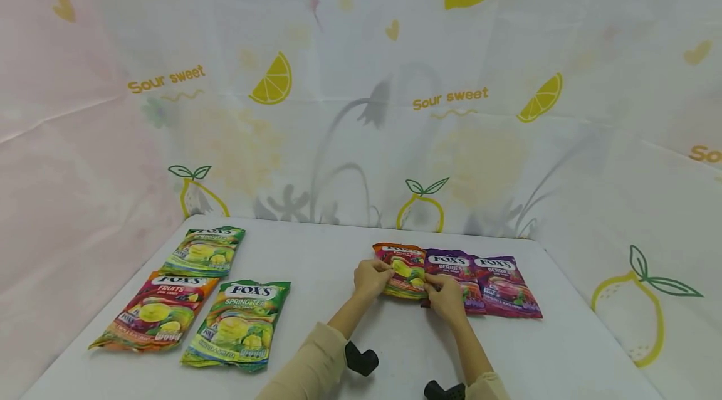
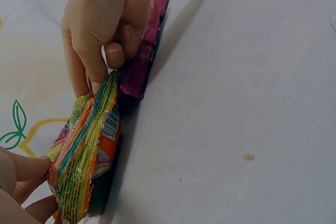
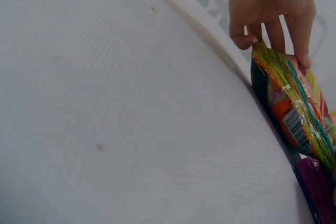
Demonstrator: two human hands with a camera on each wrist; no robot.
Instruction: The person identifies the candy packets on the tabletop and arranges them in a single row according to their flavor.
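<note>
My left hand (image 1: 372, 279) pinches the left edge of an orange Fox's Fruits candy bag (image 1: 402, 269). On the opposite edge, my right hand (image 1: 447, 300) grips the same bag between thumb and fingers. Its back seam and barcode show in the left wrist view, with the fingers (image 2: 31, 167) at one end. Right beside it lies a purple Fox's Berries bag (image 1: 451, 262), partly hidden by my right hand. A second purple Berries bag (image 1: 506, 287) lies flat to the right of that one, at the end of the row.
On the left of the white table (image 1: 316, 262) lie a green Spring Tea bag (image 1: 205, 252), an orange Fruits bag (image 1: 158, 312) and another green Spring Tea bag (image 1: 239, 325). A lemon-print cloth (image 1: 338, 155) hangs behind. Black devices (image 1: 361, 359) sit at my wrists.
</note>
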